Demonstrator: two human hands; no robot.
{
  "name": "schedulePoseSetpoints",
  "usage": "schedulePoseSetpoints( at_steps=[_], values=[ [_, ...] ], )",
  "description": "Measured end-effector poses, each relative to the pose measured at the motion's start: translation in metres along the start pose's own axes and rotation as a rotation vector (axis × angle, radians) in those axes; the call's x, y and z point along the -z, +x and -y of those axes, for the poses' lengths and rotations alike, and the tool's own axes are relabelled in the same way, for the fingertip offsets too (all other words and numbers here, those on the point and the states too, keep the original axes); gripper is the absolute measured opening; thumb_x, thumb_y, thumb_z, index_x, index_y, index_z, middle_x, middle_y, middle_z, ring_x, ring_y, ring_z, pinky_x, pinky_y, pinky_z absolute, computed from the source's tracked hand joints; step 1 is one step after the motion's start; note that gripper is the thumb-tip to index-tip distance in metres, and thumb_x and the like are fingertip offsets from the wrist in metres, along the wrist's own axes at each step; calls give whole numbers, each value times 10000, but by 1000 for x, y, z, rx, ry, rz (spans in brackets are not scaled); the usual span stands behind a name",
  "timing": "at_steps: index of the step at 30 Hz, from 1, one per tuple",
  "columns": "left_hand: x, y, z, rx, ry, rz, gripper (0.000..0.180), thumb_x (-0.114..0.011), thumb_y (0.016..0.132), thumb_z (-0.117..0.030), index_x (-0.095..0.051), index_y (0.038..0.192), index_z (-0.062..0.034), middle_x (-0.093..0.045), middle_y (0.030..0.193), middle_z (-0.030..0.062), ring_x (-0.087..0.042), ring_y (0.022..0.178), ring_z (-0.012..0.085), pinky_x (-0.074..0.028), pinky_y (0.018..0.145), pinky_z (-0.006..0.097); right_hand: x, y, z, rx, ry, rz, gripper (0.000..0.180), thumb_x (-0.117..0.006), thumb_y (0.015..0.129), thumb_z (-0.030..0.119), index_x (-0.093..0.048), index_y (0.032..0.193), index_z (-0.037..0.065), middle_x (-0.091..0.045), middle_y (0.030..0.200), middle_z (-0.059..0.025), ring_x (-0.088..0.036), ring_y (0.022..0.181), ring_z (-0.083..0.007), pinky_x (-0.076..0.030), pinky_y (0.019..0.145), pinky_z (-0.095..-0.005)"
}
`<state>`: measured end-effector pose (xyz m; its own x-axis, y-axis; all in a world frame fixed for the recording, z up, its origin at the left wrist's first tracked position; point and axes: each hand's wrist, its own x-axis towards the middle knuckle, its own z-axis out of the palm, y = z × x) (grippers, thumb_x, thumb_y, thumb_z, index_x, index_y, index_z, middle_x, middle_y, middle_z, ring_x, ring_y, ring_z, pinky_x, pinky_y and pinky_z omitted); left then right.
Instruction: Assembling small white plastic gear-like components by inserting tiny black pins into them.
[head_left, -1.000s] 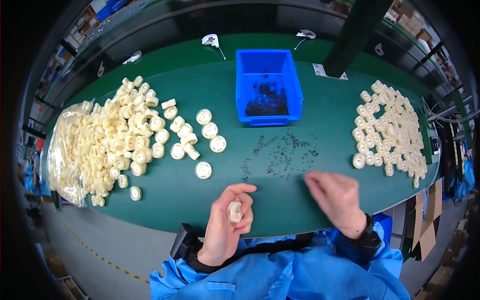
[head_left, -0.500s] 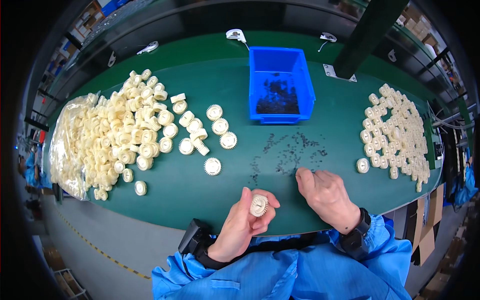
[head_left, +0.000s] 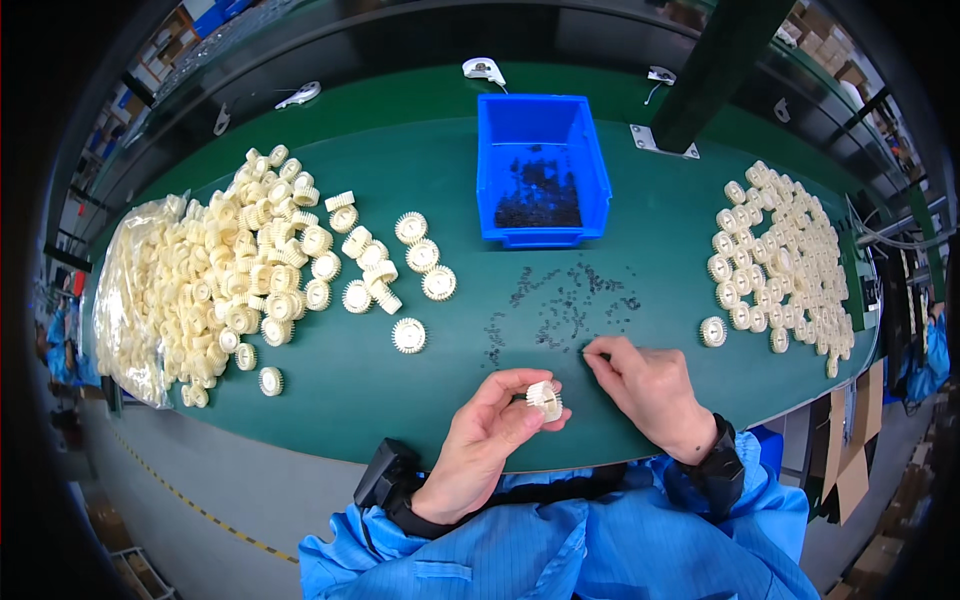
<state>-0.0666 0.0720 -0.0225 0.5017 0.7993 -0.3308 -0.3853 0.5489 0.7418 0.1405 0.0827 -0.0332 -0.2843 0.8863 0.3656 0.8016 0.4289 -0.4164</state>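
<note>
A cream plastic gear (head_left: 545, 399) with a toothed rim is held between the thumb and fingers of my left hand (head_left: 478, 432), above the table's near edge. Just to its right, my right hand (head_left: 655, 392) is closed in a pinch close to the tabletop. Whatever lies between those fingertips is too small to make out. Tiny black parts (head_left: 567, 312) are scattered just beyond both hands. Behind them stands a blue bin (head_left: 543, 238) with more small black parts in its bottom. One loose gear (head_left: 408, 335) lies flat to the left of the scatter.
A large heap of cream gears (head_left: 235, 265) covers the left side, beside a clear plastic bag (head_left: 128, 310). On the right, many gears (head_left: 785, 265) lie close together. A dark green post (head_left: 715, 80) rises behind the bin's right side. Several white fittings (head_left: 484, 70) line the back.
My left hand has brought the gear rightward and turned it to another angle. The right hand still pinches, its fingertips slightly lower and left in the picture. The whole view has shifted a little.
</note>
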Motion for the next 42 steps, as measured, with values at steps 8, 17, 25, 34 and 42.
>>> schedulePoseSetpoints(
  at_steps=[8,17,25,34,42],
  values=[
    [-1,0,-2,0,-6,2,372,-549,943,-132,-428,1268,3,-549,1157,129,-567,1103,247,-452,958,350,9,13,11,150,-243,163,195,-597,684,52,-546,872,34,-537,570,-27,-594,525,-171,-482,486,-307],
    [-1,0,2,-9,-7,-7,361,-572,919,-85,-457,1248,12,-546,1168,119,-560,1098,209,-449,983,347,16,10,22,-162,353,237,126,-599,853,43,-550,964,9,-559,548,-38,-582,471,-128,-427,420,-285],
    [-1,-1,3,-38,-24,2,362,-590,911,-39,-442,1237,11,-583,1158,123,-573,1104,174,-457,963,298,18,6,33,-513,822,392,126,-573,927,120,-557,987,11,-547,528,-8,-502,431,-58,-375,381,-232],
    [0,0,5,-44,-21,7,371,-595,906,-32,-444,1242,14,-586,1153,124,-571,1099,166,-453,955,283,19,8,27,-699,1125,451,137,-574,932,126,-590,984,0,-566,556,-5,-501,467,-35,-381,421,-205],
    [6,-1,8,-34,23,74,364,-568,913,-2,-471,1263,30,-584,1188,143,-555,1130,169,-455,960,284,29,15,32,-627,965,503,78,-619,886,83,-632,932,22,-613,606,-22,-568,499,-71,-430,457,-211]
  ],
)
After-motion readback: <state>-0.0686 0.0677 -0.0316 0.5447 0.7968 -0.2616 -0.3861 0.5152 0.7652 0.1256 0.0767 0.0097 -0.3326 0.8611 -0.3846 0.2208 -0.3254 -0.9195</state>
